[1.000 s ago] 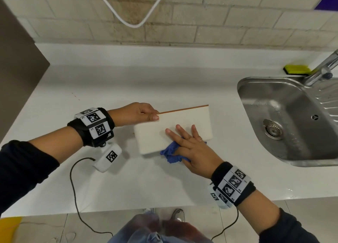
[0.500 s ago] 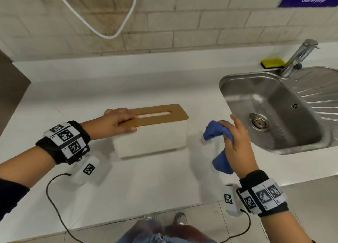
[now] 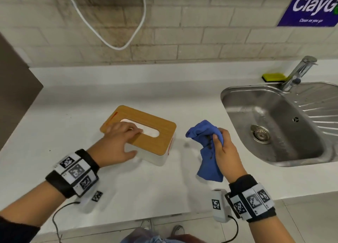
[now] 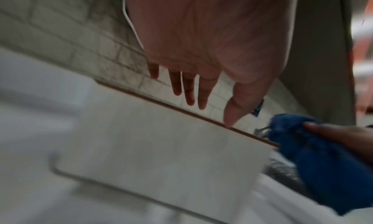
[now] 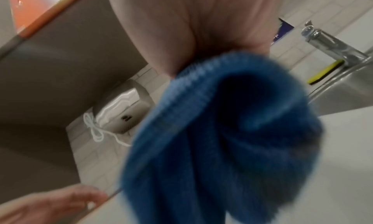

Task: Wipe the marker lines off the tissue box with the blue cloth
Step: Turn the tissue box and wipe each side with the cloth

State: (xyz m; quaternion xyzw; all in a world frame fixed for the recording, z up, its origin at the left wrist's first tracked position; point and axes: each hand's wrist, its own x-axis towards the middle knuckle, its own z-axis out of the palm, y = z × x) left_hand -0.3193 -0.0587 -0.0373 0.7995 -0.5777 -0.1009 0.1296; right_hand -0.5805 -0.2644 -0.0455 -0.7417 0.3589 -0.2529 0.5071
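Observation:
The tissue box [image 3: 155,142] stands upright on the white counter, a white body under a wooden lid with a slot. Red marker lines show at the lid's left edge [image 3: 114,117] and on the white right end [image 3: 171,146]. My left hand [image 3: 126,140] rests on the lid, fingers straight across the slot and thumb against the near side. In the left wrist view the left hand [image 4: 201,83] reaches over the box's white wall [image 4: 161,147]. To the right of the box, my right hand [image 3: 225,151] grips the bunched blue cloth [image 3: 206,151] in the air, clear of the box. That cloth [image 5: 222,147] fills the right wrist view.
A steel sink [image 3: 236,104] is set into the counter at the right, with a faucet [image 3: 298,72] and a yellow-green sponge [image 3: 274,77] behind it. A brown panel [image 3: 16,89] borders the left. A white cable [image 3: 113,45] hangs on the brick wall. The counter's front edge [image 3: 164,217] runs near my wrists.
A second ago the box lay tipped while my right hand rubbed its side with the cloth. The box now stands upright and turned, and my right hand has lifted the cloth away to the right.

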